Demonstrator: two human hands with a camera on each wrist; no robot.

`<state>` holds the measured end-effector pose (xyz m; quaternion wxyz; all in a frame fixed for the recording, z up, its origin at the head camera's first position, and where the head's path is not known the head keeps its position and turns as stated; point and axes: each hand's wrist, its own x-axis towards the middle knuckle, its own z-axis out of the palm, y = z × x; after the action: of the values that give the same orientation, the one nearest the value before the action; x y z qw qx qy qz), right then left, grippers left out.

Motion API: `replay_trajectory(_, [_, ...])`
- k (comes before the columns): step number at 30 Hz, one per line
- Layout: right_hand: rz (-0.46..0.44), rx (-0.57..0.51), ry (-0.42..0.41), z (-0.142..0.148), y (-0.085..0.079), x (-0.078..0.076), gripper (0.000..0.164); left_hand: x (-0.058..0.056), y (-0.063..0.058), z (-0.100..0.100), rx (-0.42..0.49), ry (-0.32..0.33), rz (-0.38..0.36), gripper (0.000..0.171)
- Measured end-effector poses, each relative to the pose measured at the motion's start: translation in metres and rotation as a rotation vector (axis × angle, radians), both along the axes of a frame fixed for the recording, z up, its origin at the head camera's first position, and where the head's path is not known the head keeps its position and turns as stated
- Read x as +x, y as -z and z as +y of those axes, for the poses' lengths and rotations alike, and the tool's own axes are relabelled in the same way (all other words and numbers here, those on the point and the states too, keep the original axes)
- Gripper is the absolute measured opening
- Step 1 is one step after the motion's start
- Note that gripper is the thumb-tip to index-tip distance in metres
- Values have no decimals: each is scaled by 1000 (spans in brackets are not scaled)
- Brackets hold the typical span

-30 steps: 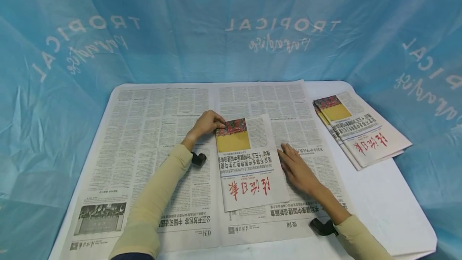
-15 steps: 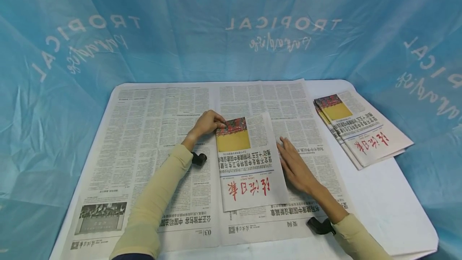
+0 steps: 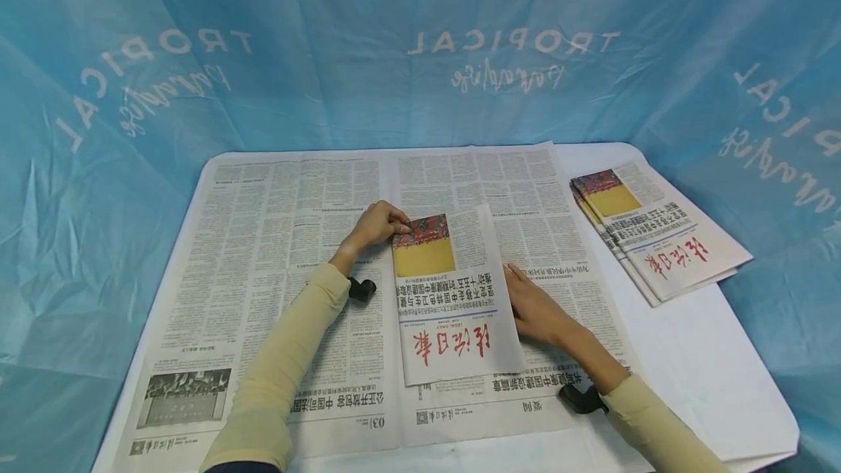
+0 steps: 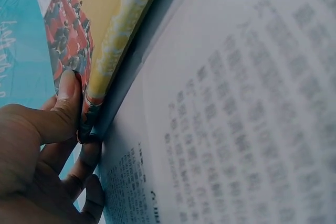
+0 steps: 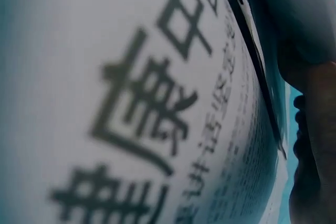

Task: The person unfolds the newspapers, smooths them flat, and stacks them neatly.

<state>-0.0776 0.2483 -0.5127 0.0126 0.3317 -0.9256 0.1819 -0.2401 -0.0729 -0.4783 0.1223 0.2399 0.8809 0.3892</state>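
Observation:
A folded newspaper (image 3: 453, 298) with a red-and-yellow picture and red title characters lies on a spread newspaper sheet (image 3: 335, 188). At its upper left corner my left hand (image 3: 376, 228) pinches it, thumb on top. The left wrist view shows that thumb (image 4: 67, 90) pressed on the picture, with the other fingers curled below the fold. Along the right edge of the folded newspaper is my right hand (image 3: 539, 309), touching it. Its fingertips are partly hidden by that edge, and the right wrist view shows the hand (image 5: 310, 145) dark and blurred.
Several matching folded newspapers (image 3: 657, 232) lie stacked and slightly fanned on the white table (image 3: 709, 356) at the right. A blue curtain (image 3: 420, 101) with printed lettering surrounds the table's back and sides. Black wrist devices (image 3: 581, 398) sit by both wrists.
The right hand first slid slightly forward with straight fingers, then drew in so its fingertips went partly out of sight at the folded newspaper's right edge. The left hand kept its pinch.

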Motion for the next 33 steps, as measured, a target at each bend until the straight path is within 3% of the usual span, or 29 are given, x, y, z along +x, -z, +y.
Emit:
replay_trajectory(3, [17, 25, -50, -3, 1, -1, 74, 1, 1, 0, -22, -7, -2, 21])
replay_trajectory(7, [16, 41, -52, -6, 1, 0, 69, 1, -2, 1, -34, 0, -30, 23])
replay_trajectory(18, [-13, 49, -34, -9, 0, -1, 66, 2, -13, -6, 44, 13, -146, 25])
replay_trajectory(23, [-7, 56, -29, -9, 1, -2, 64, 2, -16, -12, 93, 10, -158, 24])
replay_trajectory(33, [4, 67, -40, -10, 1, -2, 67, 6, -22, -19, 106, -19, -193, 24])
